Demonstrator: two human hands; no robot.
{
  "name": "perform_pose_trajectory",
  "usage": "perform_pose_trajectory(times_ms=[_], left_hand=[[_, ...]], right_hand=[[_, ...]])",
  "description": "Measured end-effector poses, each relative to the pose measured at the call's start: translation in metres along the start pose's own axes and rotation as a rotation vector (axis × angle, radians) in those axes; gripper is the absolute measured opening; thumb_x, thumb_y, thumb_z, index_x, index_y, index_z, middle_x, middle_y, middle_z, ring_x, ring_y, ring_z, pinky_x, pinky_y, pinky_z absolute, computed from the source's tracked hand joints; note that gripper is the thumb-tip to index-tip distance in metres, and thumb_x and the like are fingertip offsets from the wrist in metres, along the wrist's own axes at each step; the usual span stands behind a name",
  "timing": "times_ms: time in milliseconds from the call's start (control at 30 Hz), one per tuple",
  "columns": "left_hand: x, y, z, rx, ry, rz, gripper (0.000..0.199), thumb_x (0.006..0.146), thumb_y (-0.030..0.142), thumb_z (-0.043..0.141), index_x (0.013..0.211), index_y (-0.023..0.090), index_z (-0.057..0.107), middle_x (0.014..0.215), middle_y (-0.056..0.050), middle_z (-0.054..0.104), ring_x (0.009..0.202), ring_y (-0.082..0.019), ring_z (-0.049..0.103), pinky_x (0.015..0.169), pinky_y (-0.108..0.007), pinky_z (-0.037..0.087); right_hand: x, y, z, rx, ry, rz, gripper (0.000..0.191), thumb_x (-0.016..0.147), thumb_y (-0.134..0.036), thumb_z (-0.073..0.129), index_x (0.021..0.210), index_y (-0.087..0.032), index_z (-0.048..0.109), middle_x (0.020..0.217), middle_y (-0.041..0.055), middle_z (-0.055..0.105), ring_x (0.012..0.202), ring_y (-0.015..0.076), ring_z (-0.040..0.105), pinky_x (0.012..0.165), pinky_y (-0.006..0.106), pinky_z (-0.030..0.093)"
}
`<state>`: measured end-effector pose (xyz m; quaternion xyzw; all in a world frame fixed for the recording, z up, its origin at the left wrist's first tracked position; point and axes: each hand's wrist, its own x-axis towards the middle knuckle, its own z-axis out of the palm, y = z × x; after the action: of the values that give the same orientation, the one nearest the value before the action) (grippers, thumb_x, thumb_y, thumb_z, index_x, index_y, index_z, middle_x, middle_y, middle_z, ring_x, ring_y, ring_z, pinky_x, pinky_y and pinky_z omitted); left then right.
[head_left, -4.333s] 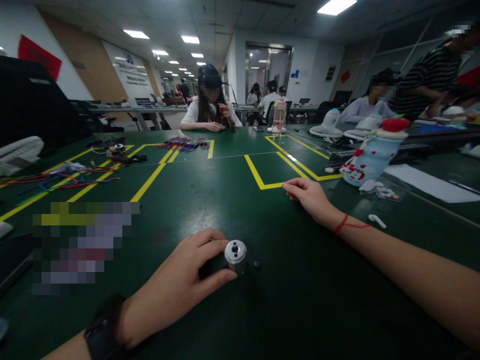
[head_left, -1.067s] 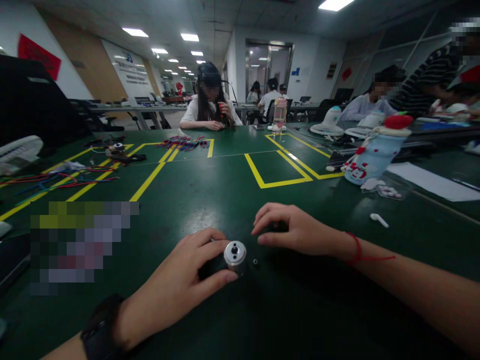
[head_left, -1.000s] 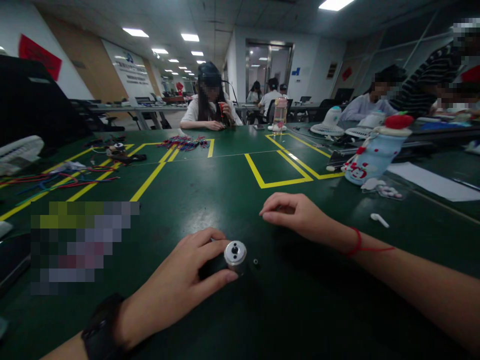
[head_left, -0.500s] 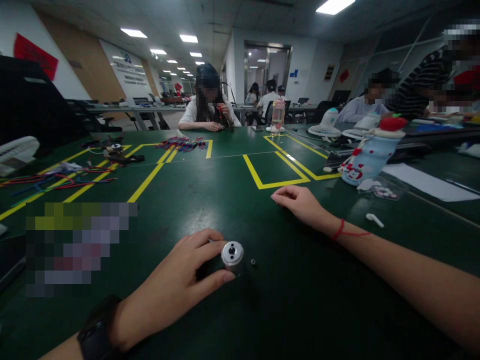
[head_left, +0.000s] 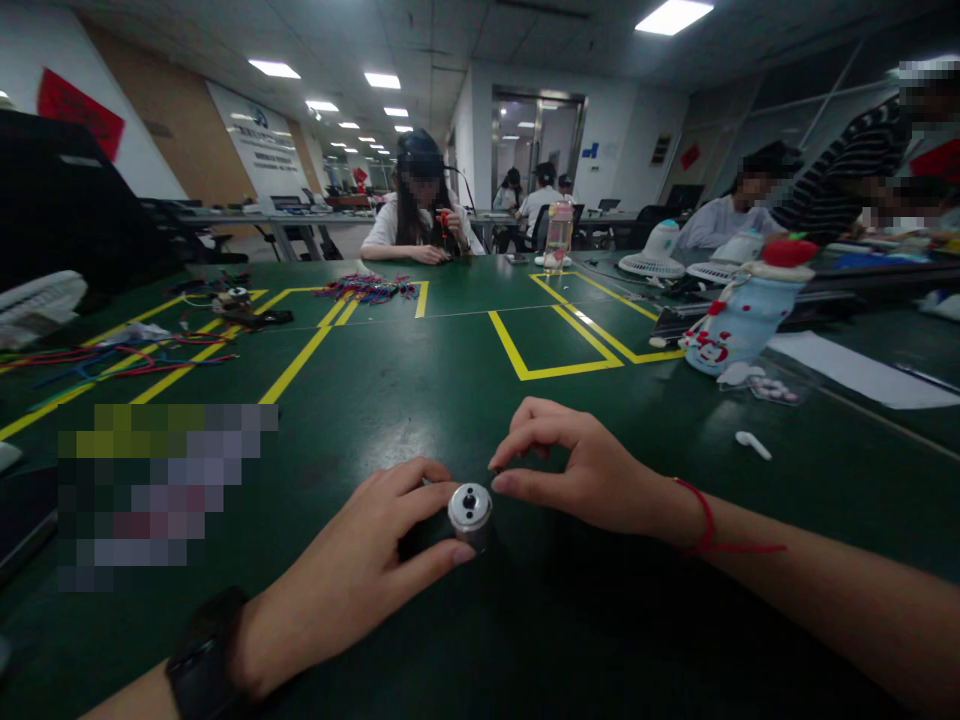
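A small cylindrical metal motor [head_left: 470, 507] stands upright on the green table, its silver end with dark holes facing up. My left hand [head_left: 360, 540], with a black watch on the wrist, is closed around the motor's left side, thumb in front and fingers behind. Just right of the motor's top, my right hand [head_left: 577, 465] pinches a tiny dark round metal piece [head_left: 496, 473] between thumb and index finger. Most of that piece is covered by the fingertips. A red string circles the right wrist.
Loose coloured wires [head_left: 112, 355] lie at the left, and a wire bundle [head_left: 367, 289] further back. At right stand a blue bottle [head_left: 742, 320] and a white earbud [head_left: 752, 445]. A person [head_left: 420, 215] sits across the table. Yellow tape [head_left: 570, 372] marks the tabletop.
My right hand has come left and nearer, up to the motor. The tiny metal piece that lay right of the motor is off the table, between my right fingertips. My left hand stays put.
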<state>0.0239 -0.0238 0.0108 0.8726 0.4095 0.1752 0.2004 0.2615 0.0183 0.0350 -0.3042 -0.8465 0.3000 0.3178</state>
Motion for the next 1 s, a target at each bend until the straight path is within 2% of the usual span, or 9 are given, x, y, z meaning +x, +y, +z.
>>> perform_pose_trajectory(times_ms=[67, 267, 567, 633, 700, 767, 833, 933, 1000], left_hand=[[0.001, -0.002, 0.003, 0.006, 0.015, 0.006, 0.022, 0.093, 0.037, 0.057, 0.113, 0.031, 0.057, 0.118, -0.002, 0.055, 0.105, -0.025, 0.053, 0.091, -0.04, 0.043], [0.007, -0.005, 0.015, 0.032, 0.043, 0.031, 0.024, 0.092, 0.036, 0.058, 0.116, 0.033, 0.056, 0.122, -0.001, 0.053, 0.108, -0.026, 0.052, 0.093, -0.041, 0.042], [0.007, -0.003, 0.014, 0.017, 0.045, 0.014, 0.021, 0.092, 0.036, 0.057, 0.112, 0.03, 0.056, 0.121, -0.001, 0.054, 0.107, -0.025, 0.052, 0.093, -0.041, 0.041], [0.006, -0.001, 0.014, 0.008, 0.03, 0.001, 0.021, 0.093, 0.037, 0.057, 0.112, 0.03, 0.056, 0.12, -0.002, 0.054, 0.107, -0.025, 0.052, 0.092, -0.04, 0.042], [0.004, 0.002, 0.013, -0.004, 0.003, -0.007, 0.02, 0.093, 0.038, 0.056, 0.111, 0.029, 0.057, 0.117, -0.002, 0.054, 0.105, -0.024, 0.052, 0.091, -0.039, 0.042], [0.002, 0.004, 0.012, -0.011, -0.018, -0.008, 0.019, 0.094, 0.038, 0.055, 0.11, 0.029, 0.058, 0.115, -0.001, 0.055, 0.104, -0.023, 0.052, 0.09, -0.038, 0.042], [0.001, 0.004, 0.012, -0.015, -0.02, -0.011, 0.018, 0.094, 0.038, 0.054, 0.11, 0.029, 0.058, 0.114, -0.001, 0.055, 0.103, -0.023, 0.052, 0.089, -0.037, 0.042], [-0.001, -0.001, 0.01, -0.02, -0.009, -0.016, 0.019, 0.094, 0.038, 0.056, 0.111, 0.03, 0.057, 0.115, -0.001, 0.054, 0.103, -0.023, 0.052, 0.089, -0.037, 0.042], [-0.001, -0.005, 0.008, -0.031, -0.014, -0.017, 0.019, 0.093, 0.037, 0.056, 0.11, 0.029, 0.058, 0.114, -0.001, 0.054, 0.103, -0.023, 0.051, 0.089, -0.036, 0.042]], right_hand=[[0.0, -0.006, 0.003, 0.016, 0.033, -0.016, 0.017, 0.081, -0.034, 0.068, 0.091, -0.021, 0.07, 0.085, 0.0011, 0.054, 0.077, 0.0122, 0.052, 0.068, 0.025, 0.042], [-0.004, -0.004, 0.01, 0.031, -0.035, -0.029, 0.014, 0.081, -0.029, 0.067, 0.092, -0.02, 0.069, 0.087, 0.0007, 0.056, 0.077, 0.0116, 0.052, 0.066, 0.024, 0.042], [-0.005, -0.006, 0.006, -0.013, -0.042, -0.065, 0.019, 0.083, -0.03, 0.064, 0.097, -0.019, 0.069, 0.09, 0.0029, 0.056, 0.078, 0.0126, 0.053, 0.071, 0.026, 0.044], [-0.005, -0.002, -0.001, -0.006, 0.027, -0.022, 0.02, 0.083, -0.033, 0.064, 0.095, -0.019, 0.07, 0.089, 0.003, 0.057, 0.074, 0.0121, 0.052, 0.067, 0.025, 0.043], [-0.003, 0.01, -0.011, 0.02, 0.153, 0.067, 0.02, 0.084, -0.035, 0.062, 0.091, -0.018, 0.07, 0.086, 0.0029, 0.06, 0.072, 0.0123, 0.052, 0.064, 0.025, 0.042], [-0.002, 0.032, -0.021, 0.08, 0.314, 0.191, 0.02, 0.083, -0.035, 0.061, 0.086, -0.017, 0.069, 0.081, 0.0025, 0.062, 0.07, 0.0128, 0.053, 0.063, 0.025, 0.041], [0.0, 0.059, -0.029, 0.157, 0.492, 0.351, 0.023, 0.079, -0.038, 0.065, 0.08, -0.015, 0.068, 0.07, 0.0003, 0.059, 0.061, 0.0109, 0.048, 0.056, 0.025, 0.037], [0.003, 0.092, -0.034, 0.183, 0.591, 0.433, 0.03, 0.081, -0.042, 0.06, 0.082, -0.013, 0.066, 0.065, -0.0005, 0.055, 0.054, 0.0095, 0.044, 0.051, 0.024, 0.033], [0.005, 0.103, -0.032, 0.196, 0.603, 0.446, 0.032, 0.081, -0.044, 0.058, 0.084, -0.013, 0.066, 0.066, -0.0001, 0.055, 0.053, 0.0094, 0.045, 0.05, 0.024, 0.034]])
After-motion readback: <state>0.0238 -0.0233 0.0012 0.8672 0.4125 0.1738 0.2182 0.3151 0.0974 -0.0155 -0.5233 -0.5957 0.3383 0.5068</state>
